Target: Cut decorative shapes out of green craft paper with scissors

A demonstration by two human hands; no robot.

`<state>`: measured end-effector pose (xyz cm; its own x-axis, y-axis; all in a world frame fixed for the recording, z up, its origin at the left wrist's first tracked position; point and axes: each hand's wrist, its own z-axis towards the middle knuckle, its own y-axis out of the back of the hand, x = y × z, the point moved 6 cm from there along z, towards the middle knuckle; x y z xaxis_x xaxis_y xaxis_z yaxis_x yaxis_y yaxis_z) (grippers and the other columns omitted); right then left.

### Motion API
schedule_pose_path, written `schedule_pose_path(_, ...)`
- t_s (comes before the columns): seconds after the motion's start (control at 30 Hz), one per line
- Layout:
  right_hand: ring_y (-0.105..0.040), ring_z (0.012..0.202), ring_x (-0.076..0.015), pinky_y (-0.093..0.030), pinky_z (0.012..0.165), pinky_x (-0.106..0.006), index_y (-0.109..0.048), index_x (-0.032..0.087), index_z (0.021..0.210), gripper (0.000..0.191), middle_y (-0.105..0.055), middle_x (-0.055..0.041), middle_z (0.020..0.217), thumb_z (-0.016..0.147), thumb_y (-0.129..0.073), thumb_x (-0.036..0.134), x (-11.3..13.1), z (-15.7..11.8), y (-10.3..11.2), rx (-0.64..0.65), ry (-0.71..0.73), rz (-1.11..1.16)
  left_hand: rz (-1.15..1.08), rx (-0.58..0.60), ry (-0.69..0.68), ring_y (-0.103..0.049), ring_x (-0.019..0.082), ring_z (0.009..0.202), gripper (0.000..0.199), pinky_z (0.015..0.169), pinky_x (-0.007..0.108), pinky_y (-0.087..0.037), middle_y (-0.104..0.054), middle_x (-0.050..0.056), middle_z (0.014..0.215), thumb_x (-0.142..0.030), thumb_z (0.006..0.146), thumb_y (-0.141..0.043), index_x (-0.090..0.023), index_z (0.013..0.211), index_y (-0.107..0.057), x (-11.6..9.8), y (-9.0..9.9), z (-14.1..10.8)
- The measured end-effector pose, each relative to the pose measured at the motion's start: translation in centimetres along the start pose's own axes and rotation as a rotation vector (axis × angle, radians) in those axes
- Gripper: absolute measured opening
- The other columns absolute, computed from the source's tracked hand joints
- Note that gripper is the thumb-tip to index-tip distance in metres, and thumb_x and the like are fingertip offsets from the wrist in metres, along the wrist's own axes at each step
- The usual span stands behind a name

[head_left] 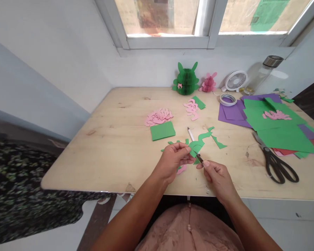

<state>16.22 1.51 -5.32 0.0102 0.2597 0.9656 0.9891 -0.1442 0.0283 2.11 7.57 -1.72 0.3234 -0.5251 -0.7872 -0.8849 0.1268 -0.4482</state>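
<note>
My left hand pinches a piece of green paper with a curved outline on it. A long wavy strip of the same green stretches from it toward the upper right. My right hand is closed around a small pair of scissors, whose blades meet the lower edge of the green paper. The handle is mostly covered by my fingers. Just behind the paper lies a white pen with a dark tip. Green scraps and a pink cutout lie under and beside my hands.
A pile of pink cutouts and a folded green card lie left of centre. Large black-handled scissors rest at right, near stacked green sheets and purple paper. Along the wall stand green and pink paper figures, a fan and a bottle.
</note>
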Motion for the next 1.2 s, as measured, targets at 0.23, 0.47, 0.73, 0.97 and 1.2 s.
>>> schedule_pose_path(0.23, -0.020, 0.044, -0.0094, -0.012, 0.045, -0.025, -0.068, 0.013, 0.074, 0.044, -0.028, 0.0087, 0.044, 0.080, -0.058, 0.055, 0.1, 0.0, -0.4, 0.029, -0.037, 0.047, -0.004, 0.059, 0.024, -0.064, 0.014, 0.056, 0.023, 0.065, 0.029, -0.052, -0.067, 0.003, 0.061, -0.028, 0.064, -0.076, -0.015, 0.070, -0.057, 0.1, 0.0, 0.1)
schedule_pose_path(0.47, -0.019, 0.046, -0.0098, -0.012, 0.046, -0.026, -0.069, 0.013, 0.073, 0.044, -0.025, 0.0088, 0.046, 0.079, -0.059, 0.055, 0.1, -0.1, -0.2, 0.019, -0.013, 0.025, -0.025, 0.089, 0.057, -0.064, 0.013, 0.056, 0.023, 0.066, 0.028, -0.053, -0.067, 0.003, 0.062, -0.027, 0.065, -0.075, -0.015, 0.071, -0.057, 0.5, -0.1, 0.2)
schedule_pose_path(0.73, -0.020, 0.046, -0.0098, -0.014, 0.045, -0.025, -0.070, 0.014, 0.068, 0.043, -0.026, 0.0071, 0.048, 0.078, -0.058, 0.054, 0.7, -0.1, 0.0, -0.045, 0.044, -0.075, -0.042, 0.036, 0.016, -0.065, 0.014, 0.056, 0.020, 0.065, 0.027, -0.052, -0.067, 0.002, 0.061, -0.024, 0.067, -0.073, -0.015, 0.072, -0.056, 0.5, -0.3, -0.1)
schedule_pose_path(0.97, -0.041, 0.054, -0.0138, -0.032, 0.052, -0.025, -0.072, 0.015, 0.069, 0.033, -0.055, 0.0005, 0.056, 0.078, -0.060, 0.044, 1.4, -0.2, 0.2, -0.093, 0.101, -0.154, -0.027, -0.037, 0.003, -0.064, 0.013, 0.056, 0.016, 0.066, 0.027, -0.051, -0.066, 0.002, 0.060, -0.023, 0.068, -0.070, -0.015, 0.072, -0.056, 0.8, -0.3, -0.3)
schedule_pose_path(1.2, -0.036, 0.047, -0.0126, -0.028, 0.047, -0.025, -0.072, 0.015, 0.070, 0.034, -0.049, 0.0024, 0.049, 0.079, -0.059, 0.045, 1.3, -0.1, 0.3, -0.093, 0.106, -0.172, -0.048, -0.060, -0.023, -0.063, 0.014, 0.056, 0.019, 0.066, 0.029, -0.052, -0.064, 0.001, 0.058, -0.024, 0.065, -0.072, -0.015, 0.071, -0.057, 0.7, -0.2, -0.2)
